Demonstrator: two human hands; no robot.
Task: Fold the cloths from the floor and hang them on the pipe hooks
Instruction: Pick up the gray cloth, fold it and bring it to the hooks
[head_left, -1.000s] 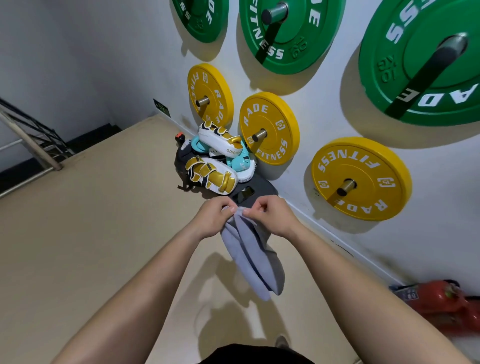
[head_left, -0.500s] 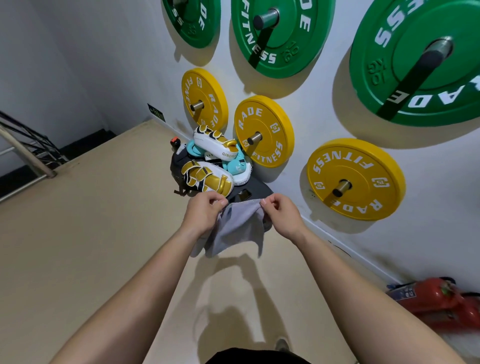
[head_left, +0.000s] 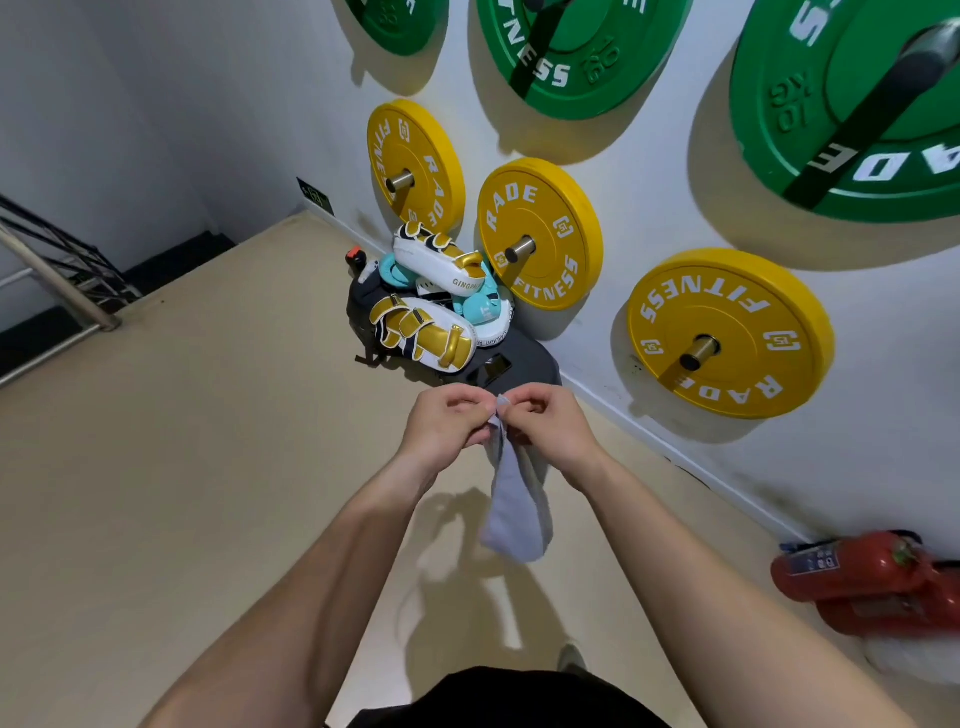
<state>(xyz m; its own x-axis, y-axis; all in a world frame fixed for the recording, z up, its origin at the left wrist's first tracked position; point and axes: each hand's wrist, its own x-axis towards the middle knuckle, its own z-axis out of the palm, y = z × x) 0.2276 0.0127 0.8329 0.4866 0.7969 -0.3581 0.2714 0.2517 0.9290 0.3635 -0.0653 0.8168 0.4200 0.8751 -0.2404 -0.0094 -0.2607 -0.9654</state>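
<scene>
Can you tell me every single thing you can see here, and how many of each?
cloth: one, grey, hanging above the floor
yellow weight plates: three, yellow, low on the wall
green weight plates: three, green, higher on the wall, cut off by the picture edge
padded mitts: two, white and gold, stacked by the wall
bag: one, dark grey, on the floor under the mitts
fire extinguisher: one, red, lying on the floor at the right
railing: one, metal, far left
left hand: one, pinches the cloth's top edge
right hand: one, pinches the same edge, beside the left hand
</scene>
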